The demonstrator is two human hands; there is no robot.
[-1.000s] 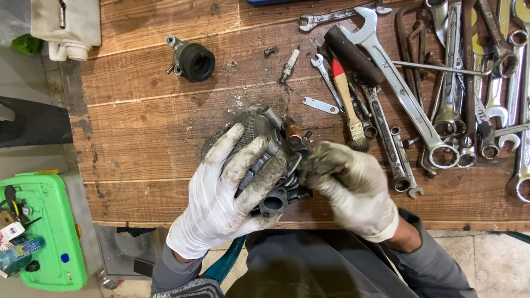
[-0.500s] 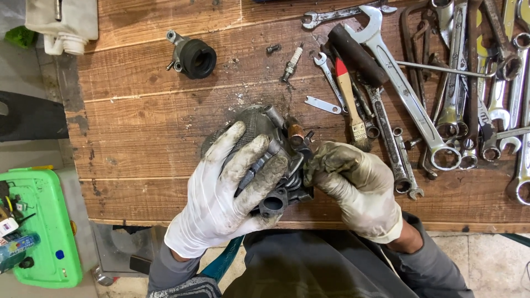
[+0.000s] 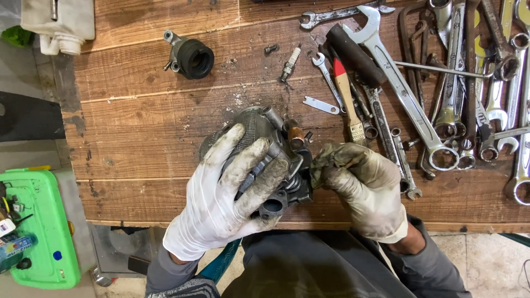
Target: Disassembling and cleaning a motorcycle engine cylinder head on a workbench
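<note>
Left hand [image 3: 221, 204] wraps grimy metal carburettor [image 3: 270, 152] from left, fingers spread over its body, holding it just above near edge of wooden bench [image 3: 138, 132]. Right hand [image 3: 361, 185] closes from right, fingertips pinched narrow at carburettor's right side; whether anything is pinched, cannot tell. Long axis runs upper-left to lower-right. Both hands touch it.

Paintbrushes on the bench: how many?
1. The red-handled paintbrush lies right of the carburetor, which the left hand grips and the right hand works on, beside the wrench pile. More could be hidden under it.
</note>
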